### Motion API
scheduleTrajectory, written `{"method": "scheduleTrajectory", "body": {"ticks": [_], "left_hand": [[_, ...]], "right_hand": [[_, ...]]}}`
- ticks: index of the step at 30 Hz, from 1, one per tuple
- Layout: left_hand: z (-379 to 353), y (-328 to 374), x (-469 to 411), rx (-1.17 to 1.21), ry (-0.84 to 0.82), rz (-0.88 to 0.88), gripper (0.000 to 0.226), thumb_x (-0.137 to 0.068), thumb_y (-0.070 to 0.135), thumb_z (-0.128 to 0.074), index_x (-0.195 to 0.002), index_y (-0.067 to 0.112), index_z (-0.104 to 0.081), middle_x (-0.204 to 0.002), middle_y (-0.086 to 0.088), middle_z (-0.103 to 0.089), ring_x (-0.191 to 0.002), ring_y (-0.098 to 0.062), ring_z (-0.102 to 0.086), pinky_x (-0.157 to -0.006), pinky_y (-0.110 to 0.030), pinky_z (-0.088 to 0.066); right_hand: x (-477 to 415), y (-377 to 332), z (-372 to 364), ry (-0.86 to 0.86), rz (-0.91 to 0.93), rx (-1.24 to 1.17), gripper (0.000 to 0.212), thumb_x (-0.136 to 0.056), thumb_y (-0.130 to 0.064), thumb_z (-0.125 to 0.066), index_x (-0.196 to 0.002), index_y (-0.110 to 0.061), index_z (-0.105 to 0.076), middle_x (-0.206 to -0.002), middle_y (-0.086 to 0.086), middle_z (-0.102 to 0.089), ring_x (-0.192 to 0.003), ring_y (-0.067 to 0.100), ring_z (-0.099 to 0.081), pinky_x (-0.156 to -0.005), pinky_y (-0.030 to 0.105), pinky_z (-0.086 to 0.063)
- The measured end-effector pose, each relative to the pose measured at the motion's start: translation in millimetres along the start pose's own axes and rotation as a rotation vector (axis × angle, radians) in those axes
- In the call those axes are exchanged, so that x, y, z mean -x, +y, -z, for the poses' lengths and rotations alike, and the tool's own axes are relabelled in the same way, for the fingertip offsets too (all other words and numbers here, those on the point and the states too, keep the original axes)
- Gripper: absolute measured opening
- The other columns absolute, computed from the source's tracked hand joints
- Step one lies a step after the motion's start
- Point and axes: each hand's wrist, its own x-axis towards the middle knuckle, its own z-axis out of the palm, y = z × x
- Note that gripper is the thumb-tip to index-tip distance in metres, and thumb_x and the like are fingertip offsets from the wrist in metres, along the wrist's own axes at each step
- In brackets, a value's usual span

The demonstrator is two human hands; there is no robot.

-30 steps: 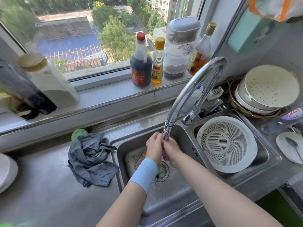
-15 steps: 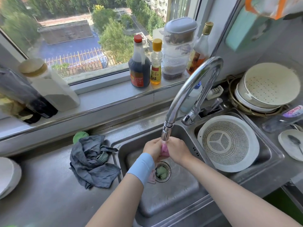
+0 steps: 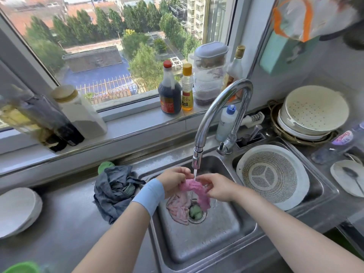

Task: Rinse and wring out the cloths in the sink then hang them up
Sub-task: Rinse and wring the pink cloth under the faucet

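A pink cloth (image 3: 194, 189) stretches between my two hands over the left sink basin (image 3: 216, 239). My left hand (image 3: 173, 179), with a light blue wristband, grips its left end. My right hand (image 3: 218, 187) pinches the right end. Water runs from the chrome faucet (image 3: 215, 115) spout onto the cloth's middle. A paler pink part of the cloth (image 3: 178, 208) hangs down to the basin floor beside the drain (image 3: 196, 212). A crumpled dark grey cloth (image 3: 116, 191) lies on the counter left of the sink, with something green (image 3: 105, 167) behind it.
A white colander (image 3: 273, 177) fills the right basin. Stacked strainer bowls (image 3: 313, 113) stand at the back right, a small plate with a spoon (image 3: 349, 177) at the right. Bottles (image 3: 170, 89) and containers line the windowsill. White plates (image 3: 17, 210) sit on the left counter.
My hands have moved apart and spread the bunched pink cloth out under the running water. More of the cloth now hangs into the basin.
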Motion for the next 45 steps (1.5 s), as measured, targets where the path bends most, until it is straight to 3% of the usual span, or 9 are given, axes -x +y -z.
{"method": "scheduleTrajectory", "body": {"ticks": [7,12,16,20,25,28,33,38,45], "left_hand": [[-5,0,11,0.22,0.067,-0.069,0.045,-0.084,-0.021,-0.021,-0.092,0.005,-0.056,-0.099,-0.016,-0.065,-0.084,-0.028,-0.067,-0.077,-0.04,-0.058],[9,-13,-1,-0.625,0.243,-0.08,0.032,-0.083,-0.004,-0.064,-0.109,0.014,-0.067,-0.106,-0.005,-0.069,-0.086,-0.014,-0.066,-0.077,-0.029,-0.06],[3,-22,-20,-0.734,0.152,-0.13,0.083,-0.08,0.007,-0.072,-0.152,0.019,-0.031,-0.143,-0.004,-0.049,-0.12,-0.017,-0.058,-0.096,-0.031,-0.053],[5,-33,-34,-0.689,0.053,-0.162,0.11,-0.068,0.016,-0.084,-0.154,0.031,-0.018,-0.133,0.004,-0.057,-0.105,-0.005,-0.064,-0.088,-0.017,-0.053],[10,-43,-39,-0.741,0.078,-0.021,0.04,-0.076,0.038,-0.08,-0.111,0.021,-0.068,-0.09,0.008,-0.071,-0.081,-0.01,-0.066,-0.085,-0.028,-0.055],[10,-50,-27,-0.677,0.058,0.126,0.032,-0.088,0.041,-0.068,-0.112,0.021,-0.067,-0.09,0.005,-0.069,-0.073,-0.008,-0.064,-0.061,-0.021,-0.052],[11,-67,0,0.012,0.043,0.125,0.024,-0.094,0.014,-0.059,-0.115,0.004,-0.064,-0.114,-0.021,-0.07,-0.097,-0.034,-0.069,-0.091,-0.047,-0.056],[-1,-61,27,0.697,-0.208,-0.03,0.023,-0.078,0.009,-0.06,-0.093,-0.006,-0.067,-0.099,-0.026,-0.066,-0.094,-0.036,-0.065,-0.093,-0.051,-0.051],[-21,-45,50,0.202,0.087,-0.166,0.014,-0.087,0.003,-0.068,-0.094,0.003,-0.055,-0.072,-0.014,-0.053,-0.056,-0.014,-0.055,-0.052,-0.021,-0.046]], "right_hand": [[-7,-13,-16,0.116,-0.091,-0.324,0.021,-0.079,0.001,-0.064,-0.094,-0.013,-0.068,-0.087,-0.001,-0.071,-0.078,0.005,-0.066,-0.075,0.021,-0.051],[-19,-13,-25,0.382,-0.239,-0.534,0.034,-0.085,0.012,-0.046,-0.09,-0.015,-0.067,-0.082,0.011,-0.068,-0.072,0.024,-0.06,-0.069,0.038,-0.049],[-28,-16,-27,0.388,-0.247,-0.618,0.035,-0.086,0.016,-0.045,-0.089,-0.01,-0.068,-0.076,0.004,-0.068,-0.071,0.018,-0.06,-0.06,0.02,-0.051],[-30,-19,-24,0.299,-0.276,-0.907,0.039,-0.086,0.024,-0.041,-0.091,-0.004,-0.068,-0.072,0.011,-0.072,-0.061,0.021,-0.067,-0.053,0.026,-0.055],[-31,-5,-22,0.337,-0.323,-1.125,0.044,-0.084,0.027,-0.037,-0.111,0.002,-0.061,-0.1,0.027,-0.069,-0.081,0.033,-0.068,-0.077,0.042,-0.057],[-23,2,-33,0.395,-0.373,-1.016,0.039,-0.082,0.025,-0.048,-0.105,0.0,-0.069,-0.085,0.013,-0.073,-0.07,0.021,-0.066,-0.069,0.029,-0.056],[2,-1,-56,0.564,-0.238,-0.667,0.027,-0.072,0.012,-0.077,-0.083,-0.013,-0.076,-0.073,-0.004,-0.076,-0.069,0.006,-0.071,-0.062,0.014,-0.055],[31,-22,-66,0.671,0.202,-0.1,0.028,-0.071,0.005,-0.078,-0.089,-0.016,-0.081,-0.089,-0.008,-0.077,-0.085,0.002,-0.071,-0.08,0.016,-0.054],[61,-53,-20,0.449,0.616,0.419,0.033,-0.063,0.008,-0.059,-0.07,-0.018,-0.078,-0.082,-0.009,-0.077,-0.076,0.008,-0.069,-0.09,0.037,-0.049]]}}
